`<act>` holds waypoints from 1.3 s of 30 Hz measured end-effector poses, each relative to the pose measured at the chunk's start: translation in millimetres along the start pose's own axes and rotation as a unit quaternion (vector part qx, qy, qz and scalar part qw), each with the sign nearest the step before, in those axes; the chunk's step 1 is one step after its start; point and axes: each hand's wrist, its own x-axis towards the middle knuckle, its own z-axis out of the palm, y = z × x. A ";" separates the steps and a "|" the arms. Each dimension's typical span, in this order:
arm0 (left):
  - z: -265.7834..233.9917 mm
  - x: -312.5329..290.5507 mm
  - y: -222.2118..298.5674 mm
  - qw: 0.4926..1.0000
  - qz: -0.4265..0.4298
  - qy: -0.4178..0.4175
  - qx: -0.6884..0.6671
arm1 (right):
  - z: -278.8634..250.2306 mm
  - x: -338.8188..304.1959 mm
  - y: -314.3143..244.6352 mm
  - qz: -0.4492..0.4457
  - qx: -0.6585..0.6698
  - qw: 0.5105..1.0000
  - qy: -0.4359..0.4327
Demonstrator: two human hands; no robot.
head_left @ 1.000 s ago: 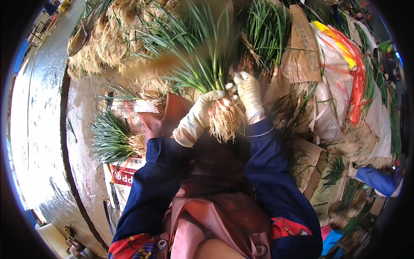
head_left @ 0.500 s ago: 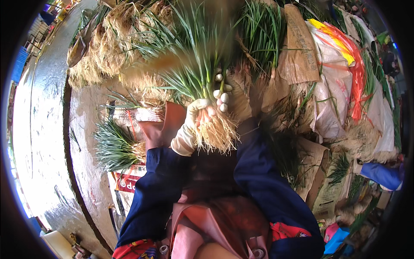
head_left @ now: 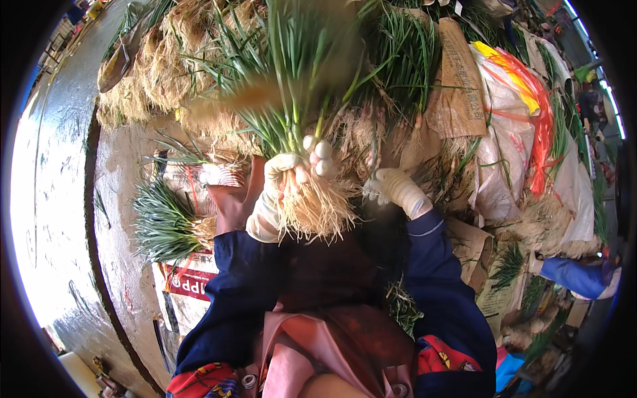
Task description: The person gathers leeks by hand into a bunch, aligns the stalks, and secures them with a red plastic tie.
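Note:
In front of my chest, my left hand (head_left: 270, 196) in a pale glove is closed around a bunch of spring onions (head_left: 292, 119). Their long green leaves point away from me, and the pale roots (head_left: 315, 209) fan out toward me below the fist. Several round white bulbs (head_left: 320, 156) show at the right of the bunch. To the right, apart from the bunch, my right hand (head_left: 397, 189), also gloved, has its fingers curled together near the rooty ends of the pile. What those fingers hold, if anything, is too blurred to make out.
At left a tied bundle of greens (head_left: 166, 222) lies on printed sacking. Rooted onions (head_left: 159, 73) are heaped along the far side. Brown paper (head_left: 458, 86) and a white plastic sack (head_left: 501, 159) cover the right pile. Another person's blue sleeve (head_left: 576, 273) reaches in at right.
My right hand has come away from behind the bunch and moved right, nearer to me. The left hand has shifted slightly left with the spring onions.

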 end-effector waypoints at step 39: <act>-47.0 -1.7 -1.9 0.934 -0.086 0.254 0.237 | 36.1 45.0 -31.0 -0.300 0.175 0.913 0.215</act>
